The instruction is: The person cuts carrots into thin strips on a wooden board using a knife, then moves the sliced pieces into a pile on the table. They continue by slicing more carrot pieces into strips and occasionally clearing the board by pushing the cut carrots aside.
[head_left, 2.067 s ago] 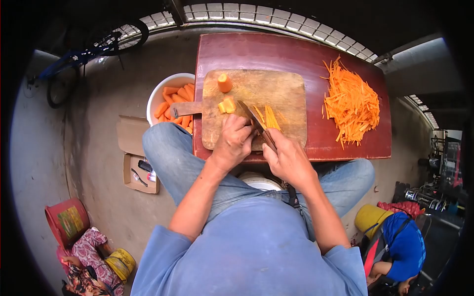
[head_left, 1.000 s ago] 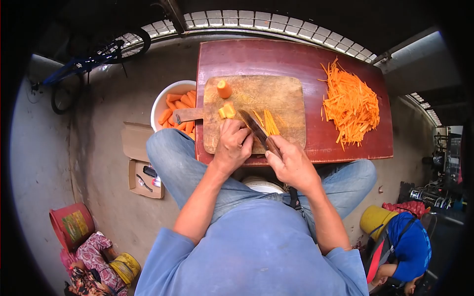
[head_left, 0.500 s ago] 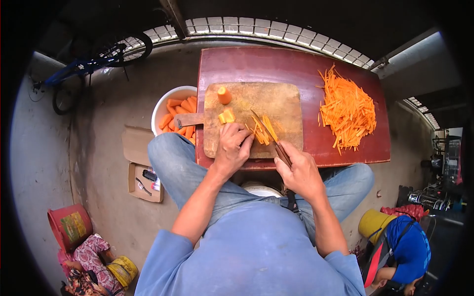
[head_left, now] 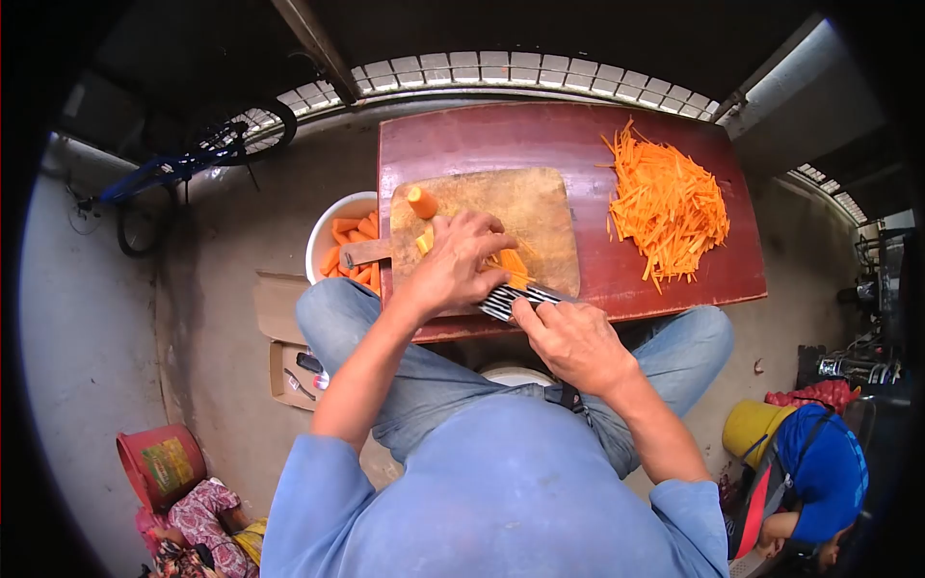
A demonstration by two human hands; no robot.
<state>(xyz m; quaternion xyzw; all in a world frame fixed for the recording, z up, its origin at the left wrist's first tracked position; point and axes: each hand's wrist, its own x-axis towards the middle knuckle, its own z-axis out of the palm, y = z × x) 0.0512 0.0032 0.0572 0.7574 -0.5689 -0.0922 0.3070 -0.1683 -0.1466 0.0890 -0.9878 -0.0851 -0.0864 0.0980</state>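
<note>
Head cam, chopping board (head_left: pixel 554 193) as the clock, 12 away from the wearer. Right hand (head_left: pixel 570 342) is wrapped round a knife (head_left: pixel 503 302) at 5:30, by the near edge. I'd keep the blade flat and the other thumb off its edge. Long axis runs roughly 9-to-3, seemingly pointing at 9. Left hand (head_left: pixel 459 258), fingers and thumb wide apart, arches over carrot strips (head_left: pixel 518 265) at 4; can't tell if it's pinching any. Carrot stub (head_left: pixel 421 201) at 10, shredded carrot pile (head_left: pixel 670 207) near 3.

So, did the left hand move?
Yes. Against the board, the left hand has gone forward, away from the body, and a bit to the right.
</note>
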